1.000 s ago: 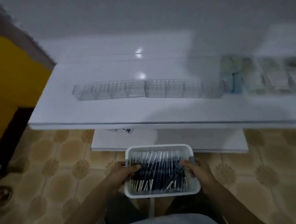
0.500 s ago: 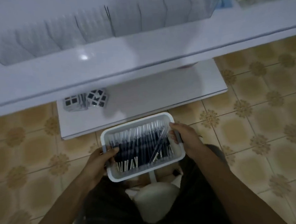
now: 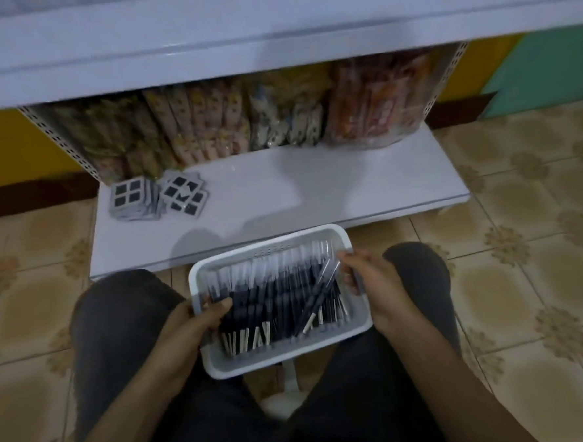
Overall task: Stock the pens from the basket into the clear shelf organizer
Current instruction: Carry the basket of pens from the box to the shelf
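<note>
Close to the near edge of the white lower shelf (image 3: 315, 185), between the person's knees, is the white basket (image 3: 278, 358). The left hand (image 3: 187, 329) grips its left rim, thumb curled inside; the right hand (image 3: 373, 291) curls its fingers over the right rim. Dark pens (image 3: 274, 297) lie packed inside it.

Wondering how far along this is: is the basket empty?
No, the basket is packed with dark pens; the left hand and right hand grip its sides.

The basket (image 3: 278, 360) is smooth white plastic, faintly matt. The pens (image 3: 281, 296) have dark barrels and clear, glossy plastic caps. The lower shelf (image 3: 315, 185) looks like painted metal — smooth and glossy. The floor tiles (image 3: 525, 274) shine; the trousers (image 3: 118, 316) are matt dark cloth.
</note>
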`<state>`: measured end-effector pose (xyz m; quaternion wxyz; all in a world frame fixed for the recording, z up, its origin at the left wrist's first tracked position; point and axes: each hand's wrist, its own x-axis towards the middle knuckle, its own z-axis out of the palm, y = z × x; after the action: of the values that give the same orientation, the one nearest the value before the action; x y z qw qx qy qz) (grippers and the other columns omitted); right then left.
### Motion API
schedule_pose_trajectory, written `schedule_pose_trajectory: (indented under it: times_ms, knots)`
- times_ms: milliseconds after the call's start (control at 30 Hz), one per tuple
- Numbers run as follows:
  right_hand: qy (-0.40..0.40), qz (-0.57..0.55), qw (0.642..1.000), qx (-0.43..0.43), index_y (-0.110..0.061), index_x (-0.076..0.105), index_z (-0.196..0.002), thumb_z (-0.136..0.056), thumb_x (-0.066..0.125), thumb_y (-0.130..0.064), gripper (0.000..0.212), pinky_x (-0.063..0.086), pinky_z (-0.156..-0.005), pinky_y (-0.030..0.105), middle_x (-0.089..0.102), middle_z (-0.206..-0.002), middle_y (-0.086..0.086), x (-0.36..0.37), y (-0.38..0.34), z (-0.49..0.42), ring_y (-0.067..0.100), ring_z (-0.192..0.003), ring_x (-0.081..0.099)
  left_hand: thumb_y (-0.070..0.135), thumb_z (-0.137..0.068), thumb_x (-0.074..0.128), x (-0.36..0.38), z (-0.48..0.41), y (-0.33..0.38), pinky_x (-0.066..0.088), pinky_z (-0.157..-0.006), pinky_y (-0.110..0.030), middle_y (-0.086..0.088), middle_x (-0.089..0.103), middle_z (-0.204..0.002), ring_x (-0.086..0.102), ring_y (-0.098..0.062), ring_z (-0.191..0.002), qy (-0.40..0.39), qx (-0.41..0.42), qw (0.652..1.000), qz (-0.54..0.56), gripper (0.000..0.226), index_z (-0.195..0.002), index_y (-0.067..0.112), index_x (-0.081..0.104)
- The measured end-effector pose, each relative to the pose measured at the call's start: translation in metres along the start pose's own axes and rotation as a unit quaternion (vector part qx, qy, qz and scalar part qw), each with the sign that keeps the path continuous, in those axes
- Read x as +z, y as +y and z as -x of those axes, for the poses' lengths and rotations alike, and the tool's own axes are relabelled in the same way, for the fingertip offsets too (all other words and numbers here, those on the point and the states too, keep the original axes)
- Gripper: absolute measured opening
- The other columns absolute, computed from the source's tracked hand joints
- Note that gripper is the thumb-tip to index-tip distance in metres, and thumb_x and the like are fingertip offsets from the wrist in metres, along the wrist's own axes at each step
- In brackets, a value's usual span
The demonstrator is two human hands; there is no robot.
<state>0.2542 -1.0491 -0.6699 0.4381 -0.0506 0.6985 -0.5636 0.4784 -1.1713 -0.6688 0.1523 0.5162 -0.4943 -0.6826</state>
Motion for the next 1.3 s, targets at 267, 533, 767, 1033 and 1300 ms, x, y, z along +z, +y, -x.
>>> schedule_pose_trajectory:
  times_ms: [267, 533, 767, 1033, 1300]
  knots:
    - [-0.036, 0.097, 0.995, 0.005, -0.013, 0.061, -0.093, -0.089, 0.066, -0.021, 0.010, 0.036, -0.052, 0.020, 0.047, -0.065, -0.003, 0.016, 0.011, -0.028, 0.010, -0.058, 0.043, 0.018, -0.081, 0.074, -0.010, -0.030, -0.024, 0.049, -0.066, -0.026, 0.001, 0.064, -0.069, 0.061, -0.014, -0.067, 0.065, -0.020, 0.998, 0.005, 0.012, -0.088, 0.012, 0.066]
    - [-0.021, 0.154, 0.983, 0.099, -0.012, 0.053, -0.085, -0.083, 0.067, -0.001, 0.017, 0.037, -0.048, 0.024, 0.050, -0.065, 0.004, 0.028, 0.063, -0.067, 0.013, -0.053, 0.044, 0.020, -0.079, 0.077, -0.012, -0.080, -0.061, 0.053, -0.085, -0.038, -0.008, 0.066, -0.091, 0.064, -0.024, -0.087, 0.121, -0.072, 0.988, -0.068, 0.024, -0.094, 0.009, 0.062]
    - [0.036, 0.403, 0.912, 0.058, -0.006, 0.045, -0.119, -0.088, 0.064, -0.016, 0.038, 0.048, -0.070, 0.036, 0.057, -0.103, 0.011, 0.035, 0.127, -0.121, 0.023, -0.085, 0.054, 0.008, -0.087, 0.065, -0.002, -0.121, -0.111, 0.045, -0.070, -0.030, -0.007, 0.058, -0.078, 0.056, -0.022, -0.077, 0.179, -0.122, 0.968, -0.129, 0.007, -0.087, 0.008, 0.058]
    - [0.028, 0.476, 0.878, 0.027, -0.002, 0.047, -0.116, -0.085, 0.072, -0.025, 0.046, 0.039, -0.056, 0.029, 0.054, -0.095, 0.009, 0.027, 0.184, -0.182, 0.029, -0.084, 0.058, 0.012, -0.089, 0.064, 0.007, -0.159, -0.178, 0.040, -0.060, -0.024, -0.002, 0.054, -0.065, 0.052, -0.013, -0.061, 0.176, -0.126, 0.966, -0.145, 0.011, -0.083, 0.004, 0.060]
    - [0.040, 0.424, 0.904, 0.044, -0.004, 0.045, -0.122, -0.069, 0.083, -0.043, 0.076, 0.054, -0.085, 0.047, 0.060, -0.117, 0.014, 0.044, 0.244, -0.246, 0.032, -0.105, 0.061, 0.019, -0.088, 0.064, 0.004, -0.238, -0.235, 0.048, -0.076, -0.033, -0.003, 0.062, -0.084, 0.059, -0.023, -0.081, 0.151, -0.133, 0.966, -0.164, 0.011, -0.098, 0.015, 0.061]
